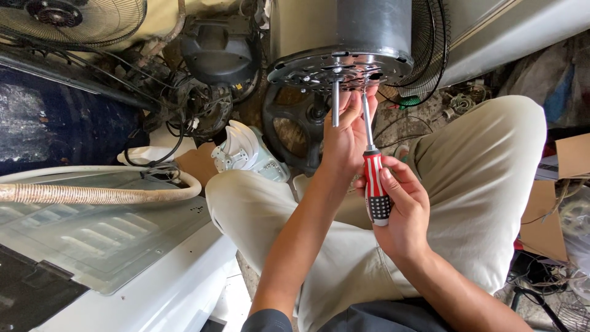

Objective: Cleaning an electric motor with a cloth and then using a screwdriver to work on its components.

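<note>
Our right hand [399,209] grips the striped screwdriver [373,178] while our left hand [345,132] fingers pinch its shaft beneath the motor [350,43].

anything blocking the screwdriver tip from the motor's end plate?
Nothing visible. The screwdriver in the right hand runs straight up to the motor end plate; the left hand and the shaft sit beside its blade, not across it.

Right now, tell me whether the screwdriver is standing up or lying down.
Standing up. The screwdriver has its striped handle low in the right hand and its shaft rising to the motor underside.
</note>
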